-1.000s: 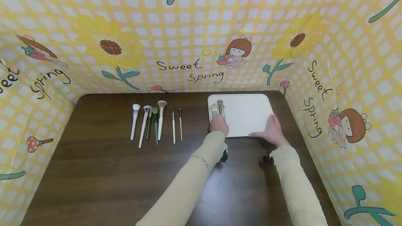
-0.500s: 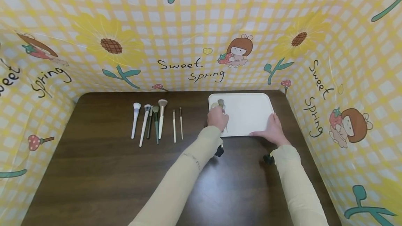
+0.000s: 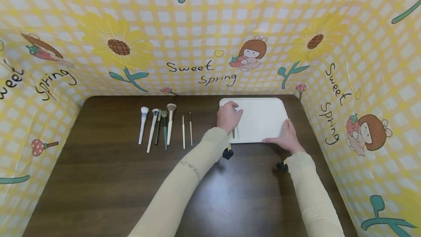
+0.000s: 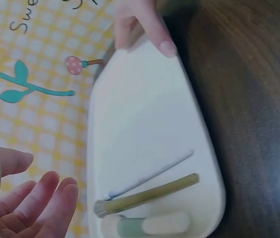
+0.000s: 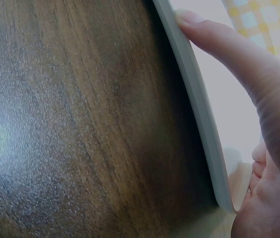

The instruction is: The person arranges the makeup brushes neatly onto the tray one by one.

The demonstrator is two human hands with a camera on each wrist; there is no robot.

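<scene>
Head view: left grip [image 3: 229, 117] loose over tray [image 3: 260, 118], right grip [image 3: 285, 136] clasping near-right rim [image 3: 254, 142]; room between.

Seven brushes [image 3: 165, 131] lie on the table [image 3: 98, 178] left of the tray [image 3: 260, 120].

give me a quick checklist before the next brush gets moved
1. Left hand holding nothing: ok, thumb apart from fingers.
2. Right hand on the white tray: ok, gripping its corner.
3. Olive-handled makeup brush lying inside the tray: ok.
4. Two thin makeup brushes apart on the table: ok, gap visible.
5. Teal-handled makeup brush clear of the widest-headed makeup brush: cannot tell, too close together.
</scene>
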